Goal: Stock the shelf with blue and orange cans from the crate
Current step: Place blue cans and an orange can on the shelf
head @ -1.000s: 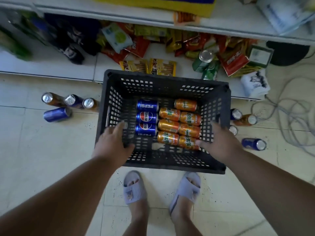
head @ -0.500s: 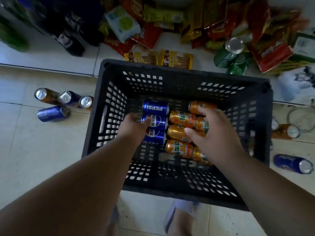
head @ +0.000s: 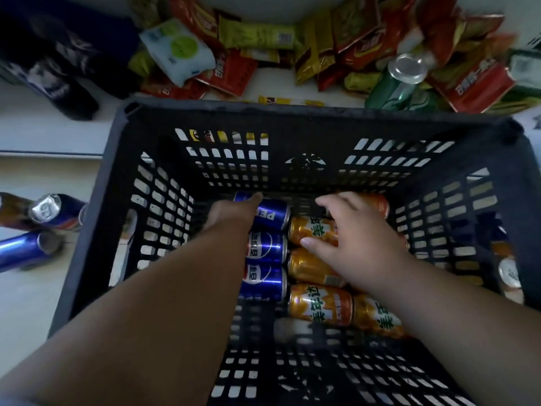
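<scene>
Seen from the head camera, both hands are down inside the black crate (head: 108, 206), which sits on the floor against the low shelf (head: 44, 133). The left hand (head: 234, 213) lies on the farthest blue can (head: 270, 215); whether its fingers grip cannot be told. The right hand (head: 355, 230) spreads straight fingers over the orange cans (head: 319, 303), thumb touching one. Snack packets (head: 234, 68) crowd the shelf, and loose cans (head: 55, 210) lie on the floor left of the crate.
</scene>
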A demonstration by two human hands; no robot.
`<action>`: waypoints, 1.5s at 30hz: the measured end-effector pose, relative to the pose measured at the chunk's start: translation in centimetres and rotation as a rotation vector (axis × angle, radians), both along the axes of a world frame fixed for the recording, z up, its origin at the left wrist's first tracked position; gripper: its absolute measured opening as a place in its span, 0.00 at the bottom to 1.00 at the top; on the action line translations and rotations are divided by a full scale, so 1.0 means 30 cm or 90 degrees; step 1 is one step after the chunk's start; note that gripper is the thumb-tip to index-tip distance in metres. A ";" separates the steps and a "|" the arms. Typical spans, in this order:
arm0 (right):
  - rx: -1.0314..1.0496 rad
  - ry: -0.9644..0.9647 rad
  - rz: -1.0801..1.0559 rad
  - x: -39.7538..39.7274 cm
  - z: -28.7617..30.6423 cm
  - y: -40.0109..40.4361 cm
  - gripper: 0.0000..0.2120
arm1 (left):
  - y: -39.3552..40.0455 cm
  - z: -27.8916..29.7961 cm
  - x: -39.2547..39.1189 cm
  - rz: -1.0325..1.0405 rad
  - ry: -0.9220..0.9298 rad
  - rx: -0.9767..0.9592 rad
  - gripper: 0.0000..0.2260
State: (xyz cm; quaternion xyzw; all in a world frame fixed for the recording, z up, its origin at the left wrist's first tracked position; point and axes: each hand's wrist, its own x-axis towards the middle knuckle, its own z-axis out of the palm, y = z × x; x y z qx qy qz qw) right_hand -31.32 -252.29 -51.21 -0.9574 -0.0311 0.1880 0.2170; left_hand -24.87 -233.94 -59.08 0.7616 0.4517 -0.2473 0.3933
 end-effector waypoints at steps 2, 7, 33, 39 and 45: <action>-0.020 0.000 0.022 0.013 -0.003 0.004 0.34 | 0.002 0.020 -0.015 0.034 -0.048 -0.011 0.41; -0.027 0.002 0.033 0.041 0.032 0.056 0.34 | 0.065 0.206 -0.110 0.119 -0.266 -0.097 0.34; -0.012 0.224 0.091 0.118 -0.194 0.348 0.34 | 0.225 0.558 -0.373 0.161 -0.381 -0.348 0.16; 0.170 0.243 -0.031 -0.008 0.368 0.273 0.28 | 0.250 1.027 -0.420 0.127 -0.337 -0.344 0.21; 0.272 0.227 -0.123 -0.188 1.169 0.193 0.21 | 0.255 1.687 -0.515 0.105 -0.314 -0.345 0.10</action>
